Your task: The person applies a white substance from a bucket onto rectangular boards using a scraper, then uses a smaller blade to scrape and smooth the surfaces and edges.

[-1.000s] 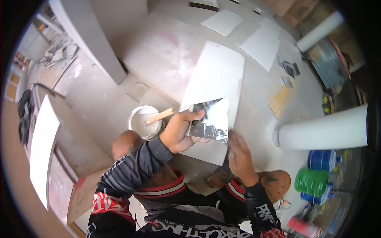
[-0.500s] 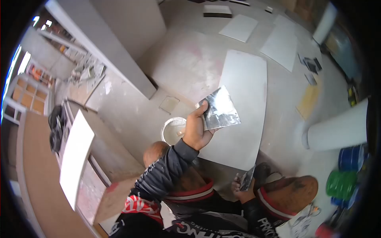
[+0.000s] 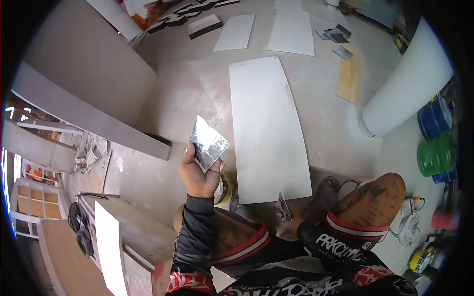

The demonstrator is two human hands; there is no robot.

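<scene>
My left hand (image 3: 200, 175) is closed on a shiny, square metal plate (image 3: 208, 143), raised over the floor to the left of a long white panel (image 3: 269, 133). Just below that hand, a bucket (image 3: 224, 190) is partly hidden behind it. Near the panel's front edge, between my knees, my right hand (image 3: 285, 217) is closed round a small dark blade-like tool (image 3: 283, 206) seen nearly edge-on.
White boards (image 3: 236, 32) lie farther off, with dark-edged trays (image 3: 205, 25) behind. A yellow wooden strip (image 3: 348, 79) and dark sheets (image 3: 338, 33) lie right of them. A white column (image 3: 407, 79), a green container (image 3: 435, 154) and blue containers (image 3: 434, 118) stand at the right.
The view has turned, so the panel appears more upright and farther left. My left hand with the metal plate now shows beside the panel instead of over it, and covers most of the bucket.
</scene>
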